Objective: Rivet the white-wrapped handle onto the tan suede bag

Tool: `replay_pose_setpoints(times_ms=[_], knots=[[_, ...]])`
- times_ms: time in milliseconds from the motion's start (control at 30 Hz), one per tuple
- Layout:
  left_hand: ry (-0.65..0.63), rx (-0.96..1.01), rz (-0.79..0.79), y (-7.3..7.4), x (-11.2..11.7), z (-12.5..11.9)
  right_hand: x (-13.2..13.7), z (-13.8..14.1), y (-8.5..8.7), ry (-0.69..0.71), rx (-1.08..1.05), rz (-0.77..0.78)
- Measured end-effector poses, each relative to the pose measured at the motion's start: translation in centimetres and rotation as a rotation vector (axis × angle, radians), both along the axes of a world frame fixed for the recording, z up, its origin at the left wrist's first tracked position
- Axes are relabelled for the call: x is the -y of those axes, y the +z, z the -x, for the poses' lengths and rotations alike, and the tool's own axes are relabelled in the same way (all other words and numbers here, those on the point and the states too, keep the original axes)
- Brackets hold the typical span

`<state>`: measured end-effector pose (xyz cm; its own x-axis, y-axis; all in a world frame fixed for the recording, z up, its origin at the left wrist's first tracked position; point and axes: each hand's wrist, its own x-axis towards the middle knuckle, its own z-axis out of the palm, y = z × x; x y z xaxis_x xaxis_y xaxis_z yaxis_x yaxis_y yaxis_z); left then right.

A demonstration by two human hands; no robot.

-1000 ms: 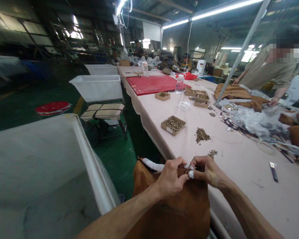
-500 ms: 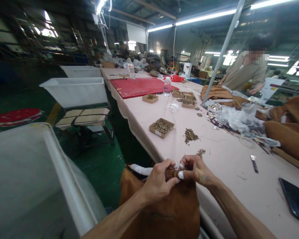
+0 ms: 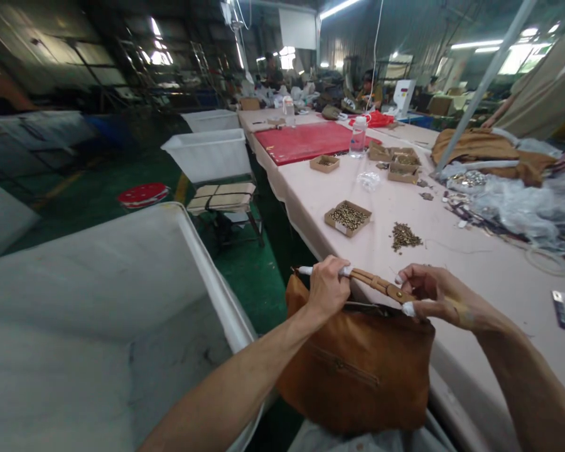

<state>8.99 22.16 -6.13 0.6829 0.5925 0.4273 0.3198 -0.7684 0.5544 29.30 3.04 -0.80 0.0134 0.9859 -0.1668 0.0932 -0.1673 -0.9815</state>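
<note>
A tan leather bag (image 3: 358,364) hangs in front of me at the table's near edge, its zip pocket facing me. My left hand (image 3: 327,287) is closed round the bag's handle (image 3: 376,284) near its white-wrapped end. My right hand (image 3: 433,292) pinches the other end of the same strap, where a small metal stud shows, a white-taped fingertip under it. The handle is stretched straight between both hands above the bag's mouth.
A long pink-covered table (image 3: 475,276) carries an open carton of brass studs (image 3: 348,217), a loose pile of studs (image 3: 405,236), more small cartons, a water bottle (image 3: 358,137) and a red mat (image 3: 306,141). White bins (image 3: 136,301) stand at my left. Another person's sleeve (image 3: 541,94) is far right.
My hands were pinched close together at the bag's top. They have moved apart, drawing the handle out straight between them, and the bag sits higher and more to the right.
</note>
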Motion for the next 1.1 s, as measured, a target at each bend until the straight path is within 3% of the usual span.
replay_pose_setpoints(times_ms=[100, 200, 300, 400, 500, 600, 667, 767, 933, 1100], knots=[[-0.064, 0.024, -0.141, 0.9, 0.3, 0.0, 0.0, 1.7, 1.4, -0.071, 0.325, -0.087], [-0.112, 0.138, -0.253, 1.8, 0.4, 0.1, -0.7, 4.3, 2.5, -0.084, 0.589, -0.308], [-0.139, 0.198, -0.317, 1.8, -0.5, 0.2, -1.7, 5.7, 2.8, -0.123, 0.83, -0.423], [-0.021, 0.056, -0.317, 1.3, -2.3, 0.4, -1.6, 5.2, 3.3, -0.199, 0.903, -0.437], [0.168, -0.16, -0.181, 0.7, -4.2, 0.6, -0.5, 3.9, 4.1, -0.243, 0.886, -0.447], [0.221, -0.203, -0.009, 0.2, -5.7, 0.7, 0.5, 2.6, 5.0, -0.279, 0.869, -0.412], [0.221, -0.159, 0.017, -0.1, -6.1, 0.7, 1.1, 1.9, 5.3, -0.31, 0.859, -0.389], [0.208, -0.138, -0.061, -0.5, -6.1, 0.7, 1.9, 1.0, 5.7, -0.35, 0.836, -0.345], [0.179, -0.1, -0.209, -0.3, -6.5, 0.6, 3.4, -0.9, 6.5, -0.328, 0.824, -0.13], [0.038, 0.015, -0.34, 0.1, -5.6, 0.2, 3.3, 0.0, 7.2, -0.444, 1.173, 0.059]])
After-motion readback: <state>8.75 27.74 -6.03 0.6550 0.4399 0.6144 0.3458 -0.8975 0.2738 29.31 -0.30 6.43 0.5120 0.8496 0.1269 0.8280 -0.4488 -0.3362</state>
